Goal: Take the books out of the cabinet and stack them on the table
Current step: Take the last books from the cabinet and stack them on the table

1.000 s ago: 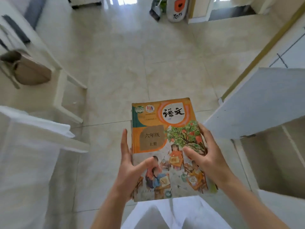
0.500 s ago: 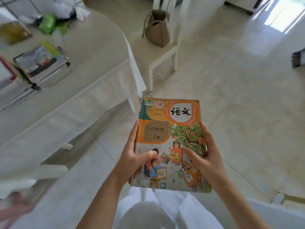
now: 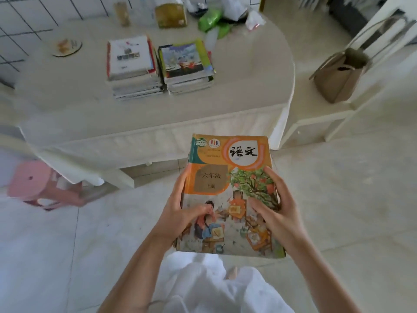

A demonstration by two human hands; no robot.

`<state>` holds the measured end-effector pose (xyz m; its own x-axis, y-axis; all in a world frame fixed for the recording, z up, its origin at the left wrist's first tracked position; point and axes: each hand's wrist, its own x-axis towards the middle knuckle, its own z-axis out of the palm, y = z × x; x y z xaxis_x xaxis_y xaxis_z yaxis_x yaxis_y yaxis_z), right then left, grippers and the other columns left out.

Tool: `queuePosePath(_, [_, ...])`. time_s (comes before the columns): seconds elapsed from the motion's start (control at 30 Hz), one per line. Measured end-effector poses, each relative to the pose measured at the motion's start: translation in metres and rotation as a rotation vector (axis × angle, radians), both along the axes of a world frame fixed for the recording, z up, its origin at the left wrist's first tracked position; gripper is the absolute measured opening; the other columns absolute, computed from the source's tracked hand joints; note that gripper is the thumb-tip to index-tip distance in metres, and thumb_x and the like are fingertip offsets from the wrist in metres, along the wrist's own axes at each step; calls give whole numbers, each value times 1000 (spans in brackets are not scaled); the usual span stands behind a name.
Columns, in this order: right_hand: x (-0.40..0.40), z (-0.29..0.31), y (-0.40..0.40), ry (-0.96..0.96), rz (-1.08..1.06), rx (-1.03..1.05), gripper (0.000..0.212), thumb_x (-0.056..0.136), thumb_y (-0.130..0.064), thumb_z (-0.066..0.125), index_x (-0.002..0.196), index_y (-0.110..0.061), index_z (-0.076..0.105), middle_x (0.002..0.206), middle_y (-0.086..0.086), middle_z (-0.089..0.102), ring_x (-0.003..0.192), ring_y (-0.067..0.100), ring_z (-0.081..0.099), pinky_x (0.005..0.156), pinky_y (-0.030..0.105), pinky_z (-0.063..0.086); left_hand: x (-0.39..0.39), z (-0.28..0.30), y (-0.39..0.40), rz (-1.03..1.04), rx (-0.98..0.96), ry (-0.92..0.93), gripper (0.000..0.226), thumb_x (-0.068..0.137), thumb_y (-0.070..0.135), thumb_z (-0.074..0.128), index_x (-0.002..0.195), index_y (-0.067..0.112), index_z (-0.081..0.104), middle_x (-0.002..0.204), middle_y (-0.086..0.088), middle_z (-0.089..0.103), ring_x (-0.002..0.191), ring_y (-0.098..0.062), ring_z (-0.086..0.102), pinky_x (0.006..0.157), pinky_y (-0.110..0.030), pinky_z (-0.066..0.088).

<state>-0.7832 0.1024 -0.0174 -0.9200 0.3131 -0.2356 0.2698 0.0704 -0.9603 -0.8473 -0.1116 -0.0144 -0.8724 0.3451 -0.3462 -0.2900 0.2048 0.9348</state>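
Note:
I hold an orange-covered textbook (image 3: 230, 177), seemingly atop more books, flat in front of me above the floor. My left hand (image 3: 180, 213) grips its left edge, thumb lying across the cover. My right hand (image 3: 275, 208) grips the right edge, thumb on the cover. Ahead stands the table (image 3: 248, 91) under a white cloth, with two book stacks side by side: a left stack (image 3: 132, 66) topped by a white cover and a right stack (image 3: 187, 66) topped by a colourful cover. The cabinet is out of view.
At the table's back are a yellow box (image 3: 170, 15), green bags (image 3: 211, 19) and a small round plate (image 3: 66, 47). A white chair (image 3: 338, 114) with a brown bag (image 3: 338, 75) stands right of the table. A pink stool (image 3: 42, 186) sits at left on the tiled floor.
My view has swung left from the cabinet door and open floor to face the table. Both hands keep the same grip on the book, which is now closer to the table's front edge.

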Motion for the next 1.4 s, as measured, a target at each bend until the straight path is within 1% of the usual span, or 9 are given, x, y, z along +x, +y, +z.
queuePosePath(0.2, [-101, 12, -29, 21, 41, -29, 71, 80, -6, 73, 136, -37, 42, 119, -22, 61, 104, 2, 64, 87, 42, 57, -87, 6, -33, 55, 19, 30, 93, 82, -4, 70, 149, 39, 21, 117, 25, 60, 96, 5, 66, 74, -22, 57])
queuePosePath(0.33, [-162, 10, -39, -70, -35, -203, 81, 80, -12, 74, 139, -45, 30, 131, -18, 53, 103, 2, 65, 81, 41, 58, -145, 3, -50, 97, 4, 70, 110, 80, 4, 76, 142, 59, 4, 139, 14, 50, 124, -7, 54, 103, -42, 47])
queuePosePath(0.5, [-240, 17, -21, -362, 11, -338, 62, 77, -17, 76, 132, -22, 46, 101, 3, 72, 79, 16, 74, 66, 35, 56, -201, 1, -45, 124, 70, 17, 122, 76, 0, 78, 143, 57, -7, 142, 4, 49, 122, -15, 58, 99, -48, 50])
queuePosePath(0.7, [-327, 12, 21, -441, 162, -378, 40, 77, -5, 73, 114, -6, 59, 97, 11, 75, 86, 28, 73, 76, 40, 55, -258, -11, -12, 239, 154, -8, 118, 78, 8, 74, 146, 53, -12, 140, 10, 52, 119, -11, 60, 91, -39, 55])
queuePosePath(0.87, [-392, 6, 55, -352, 254, -328, 59, 68, -2, 79, 121, -11, 53, 102, 7, 74, 92, 24, 72, 84, 45, 55, -310, -20, 26, 396, 192, -140, 92, 75, 21, 74, 149, 38, 23, 120, 4, 69, 110, -23, 67, 88, -44, 55])
queuePosePath(0.97, [-423, 9, 68, -264, 342, -280, 65, 66, 1, 80, 122, -13, 51, 106, 5, 72, 94, 20, 71, 81, 38, 55, -340, -20, 35, 387, 148, -139, 61, 68, 20, 83, 123, 14, 58, 108, -8, 74, 102, -36, 69, 81, -47, 57])
queuePosePath(1.1, [-454, 10, 79, -191, 467, -168, 71, 60, 11, 81, 121, -13, 53, 106, 3, 71, 96, 16, 69, 80, 31, 57, -365, -27, 29, 341, 102, -71, 76, 55, 16, 89, 122, 7, 57, 109, -11, 73, 101, -28, 70, 78, -36, 59])
queuePosePath(1.23, [-468, -5, 72, -89, 454, -164, 72, 54, 33, 68, 120, 8, 52, 86, -8, 76, 79, 2, 70, 65, 17, 54, -387, -35, 23, 328, -52, 67, 57, 47, 18, 88, 101, 26, 75, 99, 1, 77, 95, -18, 72, 80, -35, 59])
queuePosePath(1.4, [-483, -33, 59, -21, 410, -173, 75, 52, 34, 68, 121, 9, 53, 93, -12, 75, 88, 6, 70, 73, 20, 55, -409, -44, 17, 360, -32, 95, 52, 49, 3, 84, 85, 40, 76, 85, 15, 76, 80, -3, 70, 73, -24, 58])
